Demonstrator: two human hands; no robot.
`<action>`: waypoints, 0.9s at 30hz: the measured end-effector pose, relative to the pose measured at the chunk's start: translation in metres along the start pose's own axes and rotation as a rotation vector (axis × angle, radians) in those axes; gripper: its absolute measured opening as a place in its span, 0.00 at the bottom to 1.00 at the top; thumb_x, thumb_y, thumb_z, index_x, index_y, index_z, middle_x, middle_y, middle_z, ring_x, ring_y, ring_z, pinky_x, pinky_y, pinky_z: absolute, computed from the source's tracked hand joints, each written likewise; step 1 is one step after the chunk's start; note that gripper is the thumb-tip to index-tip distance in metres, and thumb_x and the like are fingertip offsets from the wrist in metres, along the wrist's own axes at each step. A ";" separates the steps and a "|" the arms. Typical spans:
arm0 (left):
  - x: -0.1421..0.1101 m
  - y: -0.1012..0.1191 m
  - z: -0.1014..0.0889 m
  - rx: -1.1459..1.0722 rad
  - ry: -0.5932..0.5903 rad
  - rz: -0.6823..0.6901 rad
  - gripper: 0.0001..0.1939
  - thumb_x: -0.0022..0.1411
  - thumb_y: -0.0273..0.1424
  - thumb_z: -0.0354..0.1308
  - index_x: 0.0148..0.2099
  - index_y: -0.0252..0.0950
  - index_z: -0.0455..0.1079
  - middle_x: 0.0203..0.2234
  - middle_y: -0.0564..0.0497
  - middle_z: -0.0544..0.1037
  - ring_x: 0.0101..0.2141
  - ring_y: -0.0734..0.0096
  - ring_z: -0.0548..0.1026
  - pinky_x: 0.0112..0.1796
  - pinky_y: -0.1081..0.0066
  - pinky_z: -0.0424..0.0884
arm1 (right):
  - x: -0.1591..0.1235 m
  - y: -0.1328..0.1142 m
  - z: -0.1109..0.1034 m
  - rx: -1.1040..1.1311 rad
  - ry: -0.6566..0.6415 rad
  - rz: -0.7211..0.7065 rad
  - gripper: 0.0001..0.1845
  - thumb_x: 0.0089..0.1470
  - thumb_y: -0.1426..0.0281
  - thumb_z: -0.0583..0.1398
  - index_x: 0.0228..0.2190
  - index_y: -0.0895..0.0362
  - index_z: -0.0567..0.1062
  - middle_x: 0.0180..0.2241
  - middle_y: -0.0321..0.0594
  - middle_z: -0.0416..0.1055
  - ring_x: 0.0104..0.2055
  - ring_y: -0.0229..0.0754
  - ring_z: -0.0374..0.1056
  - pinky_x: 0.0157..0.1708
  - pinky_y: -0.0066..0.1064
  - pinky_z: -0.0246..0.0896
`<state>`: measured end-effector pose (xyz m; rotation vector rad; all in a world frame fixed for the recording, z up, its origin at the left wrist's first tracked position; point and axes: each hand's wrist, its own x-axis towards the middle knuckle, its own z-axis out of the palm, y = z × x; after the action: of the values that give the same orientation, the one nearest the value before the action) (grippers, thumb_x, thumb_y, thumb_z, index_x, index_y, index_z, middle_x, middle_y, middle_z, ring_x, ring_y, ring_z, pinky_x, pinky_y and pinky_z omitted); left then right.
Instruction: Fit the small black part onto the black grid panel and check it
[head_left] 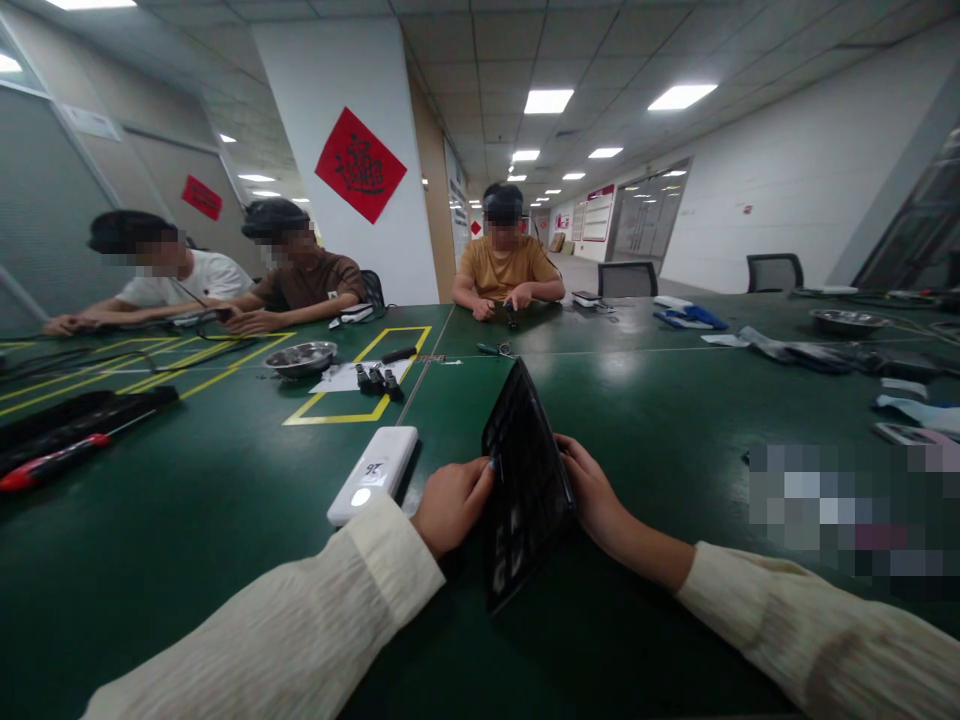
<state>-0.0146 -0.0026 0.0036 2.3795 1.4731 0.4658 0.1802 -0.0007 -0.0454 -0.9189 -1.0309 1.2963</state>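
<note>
A thin black rectangular panel [523, 490] stands tilted on edge above the green table, its dark face turned to the left. Faint grid-like shapes show on that face; whether it is a tablet or a tray I cannot tell. My left hand [454, 505] grips it from the left, thumb pressed to the face and a small blue spot at the thumb tip. Behind the right edge, my right hand [596, 500] holds it with the fingers partly hidden. Beside my left hand lies a white power bank [375, 472] marked with a number.
Several black clips or fittings [380, 381] rest by white paper near a metal bowl [301, 358]. A red-handled screwdriver [56, 462] lies left, green-handled pliers [495, 350] ahead. Another bowl [849, 321] and cloths are right. Three people sit around the green table [645, 420].
</note>
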 end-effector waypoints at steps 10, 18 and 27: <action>0.000 -0.002 0.001 0.015 -0.032 -0.024 0.22 0.66 0.36 0.34 0.33 0.36 0.68 0.29 0.48 0.76 0.33 0.66 0.74 0.35 0.72 0.63 | -0.002 -0.004 0.002 0.005 -0.011 0.044 0.20 0.46 0.56 0.61 0.40 0.52 0.69 0.31 0.34 0.71 0.30 0.41 0.66 0.30 0.33 0.60; -0.001 -0.002 0.003 0.007 0.017 -0.045 0.17 0.66 0.36 0.36 0.35 0.38 0.63 0.29 0.49 0.75 0.32 0.66 0.74 0.33 0.71 0.63 | -0.004 -0.006 0.003 0.002 -0.006 0.028 0.18 0.46 0.57 0.61 0.38 0.52 0.70 0.31 0.34 0.70 0.33 0.43 0.67 0.33 0.34 0.61; -0.002 0.003 0.000 -0.001 0.034 -0.048 0.16 0.67 0.37 0.35 0.36 0.39 0.63 0.29 0.51 0.75 0.32 0.68 0.74 0.33 0.73 0.63 | -0.004 -0.007 0.003 0.003 -0.014 0.036 0.19 0.45 0.55 0.62 0.38 0.51 0.70 0.30 0.34 0.69 0.32 0.42 0.66 0.33 0.34 0.60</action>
<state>-0.0133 -0.0059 0.0040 2.3408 1.5401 0.4980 0.1794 -0.0056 -0.0380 -0.9308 -1.0271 1.3352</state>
